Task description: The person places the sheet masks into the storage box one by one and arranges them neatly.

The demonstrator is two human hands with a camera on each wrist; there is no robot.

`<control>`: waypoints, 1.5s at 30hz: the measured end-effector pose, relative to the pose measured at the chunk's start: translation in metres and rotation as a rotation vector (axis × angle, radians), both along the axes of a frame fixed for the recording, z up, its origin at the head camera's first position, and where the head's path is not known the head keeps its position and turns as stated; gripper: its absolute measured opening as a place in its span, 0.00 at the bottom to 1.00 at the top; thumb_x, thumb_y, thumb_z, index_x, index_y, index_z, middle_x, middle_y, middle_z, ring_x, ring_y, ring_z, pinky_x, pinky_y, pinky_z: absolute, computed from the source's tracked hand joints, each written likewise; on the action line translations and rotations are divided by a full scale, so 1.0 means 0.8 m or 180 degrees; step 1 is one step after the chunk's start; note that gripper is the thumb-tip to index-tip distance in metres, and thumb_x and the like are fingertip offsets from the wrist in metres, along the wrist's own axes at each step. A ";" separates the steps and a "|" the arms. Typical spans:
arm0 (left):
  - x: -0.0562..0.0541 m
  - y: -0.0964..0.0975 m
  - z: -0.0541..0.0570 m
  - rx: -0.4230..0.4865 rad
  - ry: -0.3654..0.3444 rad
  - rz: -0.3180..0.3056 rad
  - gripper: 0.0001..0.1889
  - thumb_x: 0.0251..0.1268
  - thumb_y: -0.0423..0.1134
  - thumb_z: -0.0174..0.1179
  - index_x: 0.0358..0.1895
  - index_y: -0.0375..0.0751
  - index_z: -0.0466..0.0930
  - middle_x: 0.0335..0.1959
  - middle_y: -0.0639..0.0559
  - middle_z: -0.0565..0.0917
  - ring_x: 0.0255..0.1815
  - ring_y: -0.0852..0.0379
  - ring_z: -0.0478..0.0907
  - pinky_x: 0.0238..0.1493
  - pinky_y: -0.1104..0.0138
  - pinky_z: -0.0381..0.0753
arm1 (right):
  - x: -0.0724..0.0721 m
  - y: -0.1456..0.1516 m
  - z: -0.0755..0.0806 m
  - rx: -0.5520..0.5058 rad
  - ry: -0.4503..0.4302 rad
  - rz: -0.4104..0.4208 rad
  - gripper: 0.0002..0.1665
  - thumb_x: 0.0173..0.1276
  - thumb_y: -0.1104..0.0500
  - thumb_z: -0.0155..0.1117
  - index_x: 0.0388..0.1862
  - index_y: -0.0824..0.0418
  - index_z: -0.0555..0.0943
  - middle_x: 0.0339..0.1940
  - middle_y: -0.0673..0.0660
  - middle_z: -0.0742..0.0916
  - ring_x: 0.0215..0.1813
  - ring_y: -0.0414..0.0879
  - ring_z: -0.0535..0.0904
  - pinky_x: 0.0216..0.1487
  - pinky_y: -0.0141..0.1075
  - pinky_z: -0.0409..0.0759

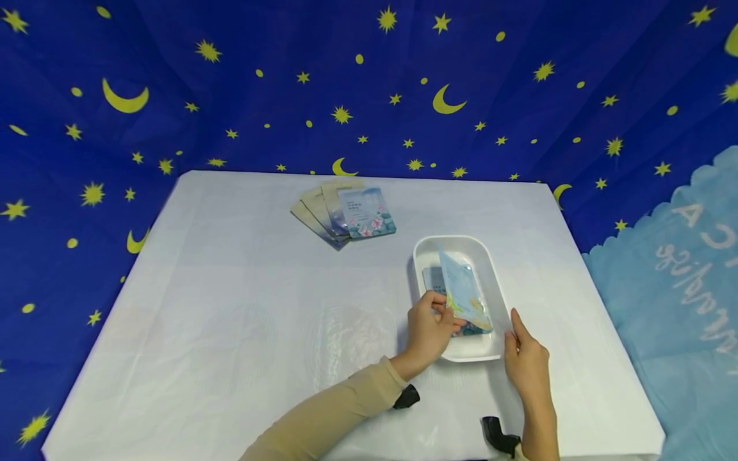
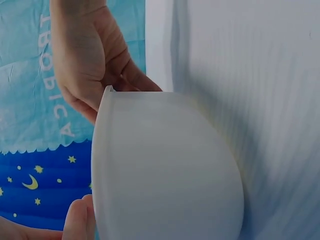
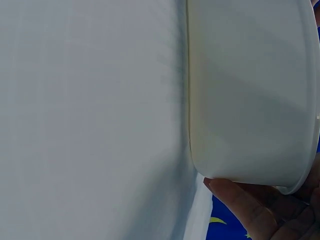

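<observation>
Head view: up high, aimed forward and down, well back, wide enough for most of the white table (image 1: 230,288) plus the starry backdrop (image 1: 317,64). Left wrist: low, super close, side-on to the white tray (image 2: 165,160), tipped sideways, table on the right. Right wrist: just as tight, tipped the other way. Shared by both wrists: the tray's outside. By head and left wrist: tray and right hand (image 2: 85,55).
</observation>
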State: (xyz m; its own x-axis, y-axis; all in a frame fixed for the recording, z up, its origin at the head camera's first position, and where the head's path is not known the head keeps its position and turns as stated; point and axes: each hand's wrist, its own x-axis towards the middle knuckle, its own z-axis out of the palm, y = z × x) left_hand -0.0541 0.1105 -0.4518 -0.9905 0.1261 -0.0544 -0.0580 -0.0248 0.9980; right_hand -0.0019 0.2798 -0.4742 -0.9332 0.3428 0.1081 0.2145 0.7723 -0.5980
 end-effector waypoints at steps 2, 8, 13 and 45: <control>0.001 0.001 0.000 -0.0022 0.0011 -0.0007 0.03 0.67 0.22 0.53 0.42 0.28 0.72 0.31 0.45 0.74 0.27 0.45 0.88 0.29 0.60 0.88 | 0.000 0.000 0.000 0.0015 0.0022 0.0002 0.27 0.72 0.70 0.50 0.69 0.71 0.67 0.60 0.76 0.76 0.52 0.72 0.81 0.47 0.62 0.80; 0.000 0.005 -0.005 0.0033 0.0005 -0.0041 0.05 0.64 0.20 0.54 0.41 0.26 0.71 0.29 0.46 0.73 0.27 0.43 0.87 0.27 0.71 0.87 | 0.001 0.000 -0.001 0.0046 0.0080 0.0028 0.26 0.71 0.70 0.50 0.68 0.72 0.68 0.59 0.76 0.77 0.49 0.71 0.82 0.46 0.62 0.80; 0.001 0.006 -0.008 0.0097 0.0015 -0.0143 0.07 0.61 0.19 0.57 0.41 0.25 0.71 0.28 0.45 0.73 0.28 0.43 0.88 0.28 0.73 0.86 | 0.001 0.000 -0.001 0.0053 0.0092 0.0030 0.26 0.71 0.70 0.50 0.68 0.72 0.68 0.58 0.76 0.77 0.50 0.71 0.81 0.46 0.62 0.80; -0.072 -0.063 0.014 -0.0525 0.0523 0.0631 0.14 0.60 0.29 0.65 0.49 0.27 0.81 0.33 0.39 0.84 0.23 0.50 0.86 0.22 0.73 0.83 | 0.001 -0.001 -0.001 -0.0023 -0.0035 -0.0012 0.27 0.73 0.69 0.50 0.70 0.70 0.66 0.63 0.74 0.75 0.53 0.71 0.80 0.48 0.61 0.81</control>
